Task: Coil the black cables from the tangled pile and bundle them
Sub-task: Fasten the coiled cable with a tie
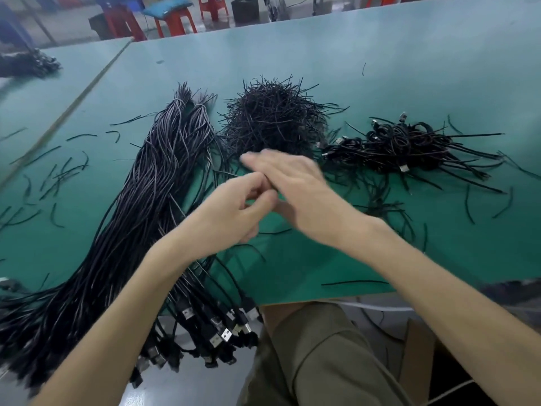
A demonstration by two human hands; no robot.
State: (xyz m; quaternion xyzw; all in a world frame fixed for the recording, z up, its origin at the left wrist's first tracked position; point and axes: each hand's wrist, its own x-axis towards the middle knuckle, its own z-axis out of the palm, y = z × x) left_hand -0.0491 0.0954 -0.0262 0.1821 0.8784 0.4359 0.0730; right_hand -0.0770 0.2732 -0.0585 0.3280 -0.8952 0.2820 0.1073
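Note:
A long bundle of straight black cables (152, 183) lies on the left of the green table (351, 68), with its USB plugs (218, 332) hanging over the near edge. A pile of coiled black cables (404, 148) sits on the right. Between them is a heap of short black ties (275, 121). My left hand (231, 212) hovers mid-table with its fingers curled, and it pinches a thin black tie (227, 172) at the fingertips. My right hand (295, 183) is blurred, fingers straight, crossing just over the left hand's fingertips. It holds nothing that I can see.
Loose short ties (61, 174) are scattered across the table on both sides. Another dark cable pile (26, 64) lies on the far left table. Red stools (175, 20) stand beyond the far edge. My lap (316, 356) is below the near edge.

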